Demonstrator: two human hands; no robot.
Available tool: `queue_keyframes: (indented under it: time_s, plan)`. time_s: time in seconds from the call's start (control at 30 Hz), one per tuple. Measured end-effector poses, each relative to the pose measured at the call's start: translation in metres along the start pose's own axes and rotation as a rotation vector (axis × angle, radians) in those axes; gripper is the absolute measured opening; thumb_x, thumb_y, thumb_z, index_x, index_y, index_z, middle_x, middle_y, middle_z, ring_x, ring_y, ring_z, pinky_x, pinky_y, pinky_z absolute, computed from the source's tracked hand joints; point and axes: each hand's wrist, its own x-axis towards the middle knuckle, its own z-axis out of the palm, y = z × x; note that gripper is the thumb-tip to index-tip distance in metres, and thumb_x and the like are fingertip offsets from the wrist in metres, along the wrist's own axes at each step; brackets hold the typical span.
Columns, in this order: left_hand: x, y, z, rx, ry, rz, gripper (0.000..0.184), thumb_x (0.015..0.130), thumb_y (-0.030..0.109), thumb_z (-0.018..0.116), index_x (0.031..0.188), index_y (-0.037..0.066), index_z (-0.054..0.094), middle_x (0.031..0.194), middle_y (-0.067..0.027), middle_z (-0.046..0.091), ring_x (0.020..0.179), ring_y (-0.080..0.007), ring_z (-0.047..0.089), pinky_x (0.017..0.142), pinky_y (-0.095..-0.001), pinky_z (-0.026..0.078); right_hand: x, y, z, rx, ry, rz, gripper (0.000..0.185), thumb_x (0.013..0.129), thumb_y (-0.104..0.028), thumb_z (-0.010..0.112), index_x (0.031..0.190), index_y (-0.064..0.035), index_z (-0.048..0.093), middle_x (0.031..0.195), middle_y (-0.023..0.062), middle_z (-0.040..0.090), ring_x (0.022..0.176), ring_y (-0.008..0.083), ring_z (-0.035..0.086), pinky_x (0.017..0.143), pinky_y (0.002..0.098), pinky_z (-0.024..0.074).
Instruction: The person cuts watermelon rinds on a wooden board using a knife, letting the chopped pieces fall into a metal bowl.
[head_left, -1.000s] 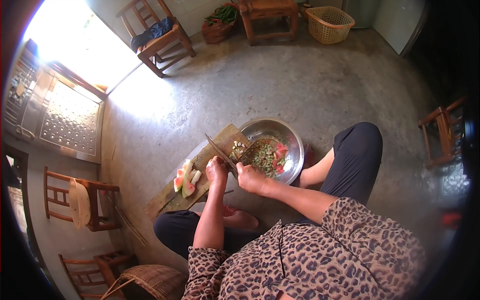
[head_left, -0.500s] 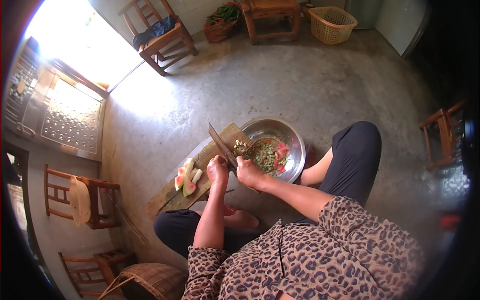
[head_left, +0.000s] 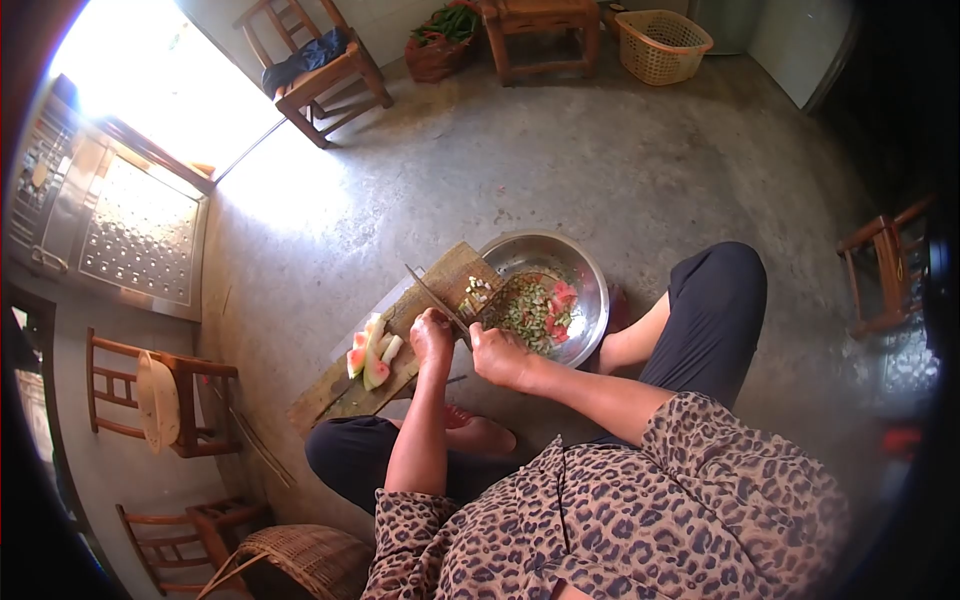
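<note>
Head view: your R hand (head_left: 503,357) was clamped on the knife (head_left: 434,295), w/ the blade slanting fwd and left over the wooden board (head_left: 455,265). Your L hand (head_left: 432,340) sat right beside the blade, fingers curled together; whatever it gripped, if anything, was hidden, so can't tell. Melon rinds (head_left: 376,366), pale green w/ some pink flesh, lay heaped on the board just left of that hand. Small diced bits (head_left: 477,292) lay near the board's far end, next to the metal bowl (head_left: 591,285). Bowl held lots of chopped green-white pcs (head_left: 528,315) plus some pink chunks (head_left: 562,297), the latter mostly toward its right side. Step in hand was prob. cutting rind into small pcs, judging by the knife over the board & the dice nearby. Next move, IMO, called for a steady L-hand hold, fingertips tucked clear of the edge, short controlled strokes, and care not to knock loose bits off the board, esp. at the side away from the bowl.
</note>
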Motion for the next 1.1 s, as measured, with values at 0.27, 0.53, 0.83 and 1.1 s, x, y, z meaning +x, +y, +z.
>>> queue_keyframes:
  time_s: [0.27, 0.53, 0.83, 1.1]
  plan:
    - [0.001, 0.003, 0.000, 0.019, -0.005, -0.026, 0.009, 0.069, 0.007, 0.058, 0.075, 0.008, 0.065, 0.078, -0.0138, 0.063, 0.076, -0.0299, 0.061, 0.071, -0.0386, 0.048, 0.019, 0.007, 0.014, 0.075, 0.110, -0.002, 0.017, 0.079, -0.008, 0.044, 0.088, 0.0058, 0.043, 0.062, 0.0283, 0.056, 0.063, 0.0424, 0.059, 0.060, 0.0495, 0.0478]
    - [0.000, -0.010, 0.004, -0.094, 0.015, -0.090, 0.009, 0.067, 0.009, 0.062, 0.075, 0.007, 0.065, 0.073, -0.0122, 0.064, 0.072, -0.0274, 0.063, 0.069, -0.0363, 0.049, 0.019, 0.023, 0.020, 0.144, 0.217, -0.096, 0.016, 0.077, -0.008, 0.048, 0.085, 0.0048, 0.043, 0.057, 0.0265, 0.055, 0.058, 0.0411, 0.059, 0.053, 0.0484, 0.0476]
    - [0.004, -0.010, 0.006, -0.027, -0.016, -0.059, 0.011, 0.070, 0.013, 0.059, 0.077, 0.008, 0.066, 0.078, -0.0141, 0.064, 0.076, -0.0297, 0.063, 0.071, -0.0379, 0.049, 0.002, 0.010, 0.008, 0.037, 0.085, -0.061, 0.015, 0.076, -0.007, 0.047, 0.086, 0.0047, 0.045, 0.060, 0.0266, 0.057, 0.060, 0.0416, 0.059, 0.056, 0.0477, 0.0487]
    - [-0.002, 0.008, -0.007, 0.062, -0.026, -0.092, 0.011, 0.071, 0.015, 0.061, 0.078, 0.008, 0.066, 0.080, -0.0138, 0.065, 0.078, -0.0299, 0.063, 0.072, -0.0385, 0.049, 0.008, -0.008, -0.004, -0.004, -0.093, 0.054, 0.022, 0.074, -0.007, 0.047, 0.092, 0.0052, 0.044, 0.078, 0.0280, 0.060, 0.077, 0.0395, 0.061, 0.069, 0.0460, 0.0492]
